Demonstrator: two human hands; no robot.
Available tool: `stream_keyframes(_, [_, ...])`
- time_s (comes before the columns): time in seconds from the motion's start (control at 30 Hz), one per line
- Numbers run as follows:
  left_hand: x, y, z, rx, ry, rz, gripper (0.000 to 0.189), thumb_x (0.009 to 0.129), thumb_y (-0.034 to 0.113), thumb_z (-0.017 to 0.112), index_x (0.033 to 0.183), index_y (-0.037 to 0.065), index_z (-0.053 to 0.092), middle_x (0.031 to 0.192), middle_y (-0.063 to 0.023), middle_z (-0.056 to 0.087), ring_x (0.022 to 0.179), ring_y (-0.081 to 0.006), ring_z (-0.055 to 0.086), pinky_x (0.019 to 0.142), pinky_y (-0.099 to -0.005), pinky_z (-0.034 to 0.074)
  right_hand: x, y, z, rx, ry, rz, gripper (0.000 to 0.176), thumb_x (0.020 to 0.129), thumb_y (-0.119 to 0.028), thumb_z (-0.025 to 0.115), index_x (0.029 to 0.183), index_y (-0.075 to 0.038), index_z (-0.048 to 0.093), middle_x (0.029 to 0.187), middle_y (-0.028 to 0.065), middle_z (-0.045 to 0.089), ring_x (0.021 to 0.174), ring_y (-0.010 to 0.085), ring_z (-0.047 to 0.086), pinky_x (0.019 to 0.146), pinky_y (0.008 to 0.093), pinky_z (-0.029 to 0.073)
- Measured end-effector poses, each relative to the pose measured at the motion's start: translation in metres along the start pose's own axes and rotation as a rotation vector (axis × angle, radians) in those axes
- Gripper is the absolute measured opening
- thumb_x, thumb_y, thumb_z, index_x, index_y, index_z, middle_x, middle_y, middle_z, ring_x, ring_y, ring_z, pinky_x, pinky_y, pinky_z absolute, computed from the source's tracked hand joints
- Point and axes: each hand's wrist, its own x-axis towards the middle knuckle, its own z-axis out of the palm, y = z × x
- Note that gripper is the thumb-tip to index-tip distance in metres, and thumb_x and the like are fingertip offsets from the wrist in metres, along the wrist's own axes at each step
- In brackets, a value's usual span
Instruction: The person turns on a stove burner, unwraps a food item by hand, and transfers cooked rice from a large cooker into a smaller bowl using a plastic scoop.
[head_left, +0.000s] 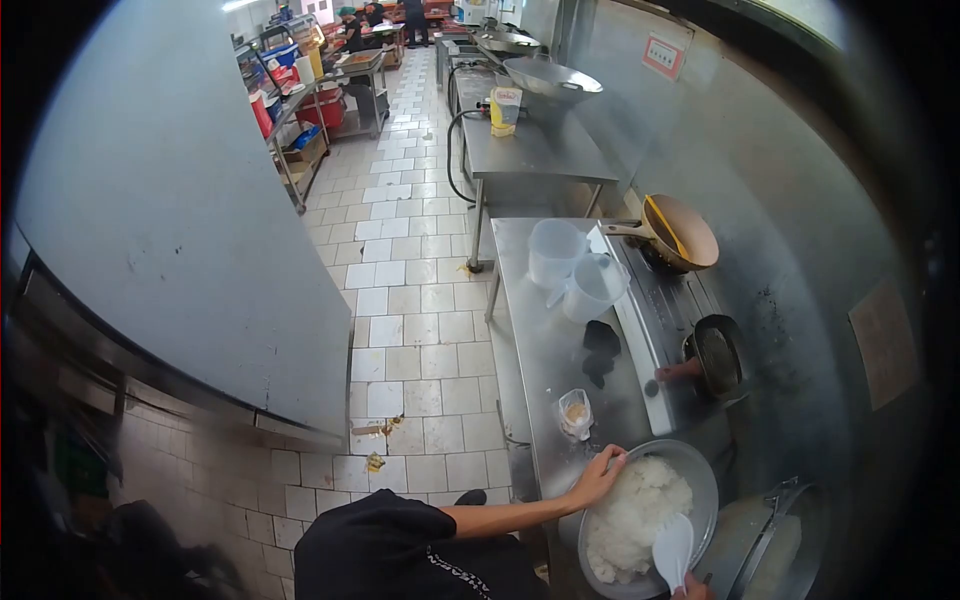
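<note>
A large metal bowl (712, 480) of white rice (640, 505) sits at the lower right, close to my body. My left hand (598, 476) grips its near-left rim, fingers curled at the edge. Only part of my right hand (692, 590) shows at the bottom edge of the view, closed around the handle of a white rice paddle (673, 545). The paddle's blade lies against the rice on the right side of the bowl. Just beyond my left hand, a small clear plastic bag (575, 412) with light brown contents stands on the steel table (540, 350).
Right of the bowl is a round metal pot (785, 550). Two translucent jugs (595, 287) and a black cloth-like item (600, 350) are farther along the table. A stove holds a pan with a yellow utensil (690, 235) and a small dark pan (718, 355). A tiled aisle (405, 300) runs left.
</note>
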Motion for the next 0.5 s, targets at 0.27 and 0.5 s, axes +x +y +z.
stream_keyframes(0.27, [0.006,-0.031,-0.012,0.136,-0.093,-0.064,0.055,0.101,0.046,0.035,0.125,0.000,0.051,0.125,-0.0183,0.054,0.121,-0.0284,0.049,0.104,-0.0381,0.034,-0.020,0.054,0.016,0.061,0.297,0.049,0.032,0.084,-0.002,0.048,0.112,-0.006,0.063,0.089,0.0196,0.065,0.084,0.0400,0.061,0.076,0.0482,0.046])
stream_keyframes(0.5, [-0.016,-0.002,-0.017,-0.064,-0.156,-0.208,0.056,0.102,0.040,0.034,0.139,-0.001,0.038,0.139,-0.0132,0.043,0.128,-0.0247,0.041,0.108,-0.0367,0.031,-0.041,0.105,-0.064,-0.024,0.209,0.022,0.031,0.084,-0.002,0.053,0.112,-0.010,0.063,0.095,0.0112,0.065,0.086,0.0281,0.064,0.079,0.0412,0.049])
